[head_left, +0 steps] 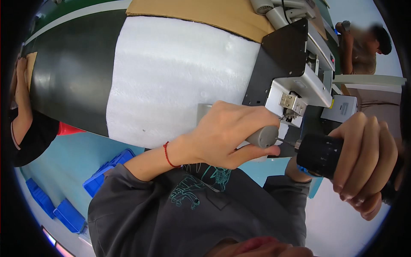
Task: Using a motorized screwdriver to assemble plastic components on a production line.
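Observation:
My left hand (233, 132) is closed around a grey device with a cylindrical handle (264, 137). The handle's round end sticks out between thumb and forefinger, and another grey part of the device (203, 113) shows behind my knuckles. My right hand (364, 158) grips a black power screwdriver (319, 154). Its thin bit points left and reaches the round end of the handle; whether it sits in a screw I cannot make out. Under and beyond my left hand lies a white foam sheet (180, 73).
A black and silver machine with a metal feeder (293, 105) stands right of the foam. Grey devices (278, 13) lie behind it by brown cardboard (201, 15). A white box (340, 107) is at right. Blue bins (68, 215) stand on the floor. Co-workers are at left and far right.

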Demonstrator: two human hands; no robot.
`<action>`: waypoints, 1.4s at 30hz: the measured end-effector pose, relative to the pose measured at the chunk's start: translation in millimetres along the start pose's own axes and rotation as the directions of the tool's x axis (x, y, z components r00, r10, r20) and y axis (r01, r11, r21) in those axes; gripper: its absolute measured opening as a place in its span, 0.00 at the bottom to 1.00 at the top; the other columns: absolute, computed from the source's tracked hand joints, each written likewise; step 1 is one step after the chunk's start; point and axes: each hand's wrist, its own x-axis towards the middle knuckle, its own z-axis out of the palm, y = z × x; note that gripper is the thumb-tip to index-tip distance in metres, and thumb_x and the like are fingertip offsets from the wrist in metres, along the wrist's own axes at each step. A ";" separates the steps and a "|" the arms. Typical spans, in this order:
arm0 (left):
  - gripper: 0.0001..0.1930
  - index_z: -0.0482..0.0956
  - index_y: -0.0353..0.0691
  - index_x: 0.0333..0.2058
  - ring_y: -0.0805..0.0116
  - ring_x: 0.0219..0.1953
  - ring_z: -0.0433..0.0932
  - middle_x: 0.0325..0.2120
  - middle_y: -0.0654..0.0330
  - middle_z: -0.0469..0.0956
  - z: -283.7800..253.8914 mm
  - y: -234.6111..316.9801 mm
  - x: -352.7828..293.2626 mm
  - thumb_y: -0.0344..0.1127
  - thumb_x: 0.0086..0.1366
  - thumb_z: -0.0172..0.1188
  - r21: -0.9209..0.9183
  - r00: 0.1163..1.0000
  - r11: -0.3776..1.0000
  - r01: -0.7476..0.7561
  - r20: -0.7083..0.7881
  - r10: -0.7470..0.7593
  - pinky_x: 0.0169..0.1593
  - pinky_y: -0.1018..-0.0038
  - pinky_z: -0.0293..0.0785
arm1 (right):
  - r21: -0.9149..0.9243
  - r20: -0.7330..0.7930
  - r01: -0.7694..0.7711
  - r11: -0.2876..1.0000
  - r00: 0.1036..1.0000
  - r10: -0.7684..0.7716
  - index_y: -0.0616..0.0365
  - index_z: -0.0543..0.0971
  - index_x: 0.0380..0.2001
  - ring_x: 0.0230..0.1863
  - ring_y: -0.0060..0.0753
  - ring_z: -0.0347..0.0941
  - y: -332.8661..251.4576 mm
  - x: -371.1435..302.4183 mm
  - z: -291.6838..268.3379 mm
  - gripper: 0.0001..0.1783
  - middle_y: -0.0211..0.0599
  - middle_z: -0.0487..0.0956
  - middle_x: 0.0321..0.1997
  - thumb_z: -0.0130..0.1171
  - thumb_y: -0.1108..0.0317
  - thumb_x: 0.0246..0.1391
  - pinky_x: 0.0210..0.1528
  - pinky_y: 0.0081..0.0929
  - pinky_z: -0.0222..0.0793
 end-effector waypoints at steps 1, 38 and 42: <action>0.17 0.73 0.39 0.32 0.63 0.18 0.72 0.20 0.61 0.73 -0.8 0.6 -0.1 0.38 0.48 0.69 0.005 1.000 1.000 -0.002 0.007 0.002 0.21 0.77 0.64 | 0.008 0.013 -0.011 1.000 1.000 0.011 0.56 0.71 0.19 0.12 0.21 0.71 0.3 0.9 -1.2 0.10 0.31 0.74 0.13 0.65 0.77 0.39 0.20 0.13 0.73; 0.18 0.74 0.39 0.27 0.69 0.16 0.70 0.18 0.64 0.72 -6.5 -1.4 -2.0 0.49 0.52 0.66 -0.029 1.000 0.999 0.027 -0.002 -0.027 0.20 0.79 0.63 | -0.586 -0.573 -0.274 0.762 0.805 -0.151 0.53 0.61 0.44 0.13 0.24 0.60 16.8 -72.9 5.0 0.22 0.28 0.65 0.16 0.51 0.79 0.44 0.17 0.25 0.61; 0.18 0.74 0.40 0.27 0.68 0.17 0.70 0.18 0.63 0.72 -4.7 -2.8 -1.6 0.47 0.49 0.68 -0.036 1.000 0.999 0.018 -0.017 -0.019 0.20 0.78 0.63 | -0.362 -0.602 -0.166 0.917 0.793 -0.094 0.50 0.60 0.44 0.13 0.22 0.64 14.1 -68.5 14.7 0.23 0.27 0.68 0.15 0.52 0.78 0.43 0.16 0.21 0.63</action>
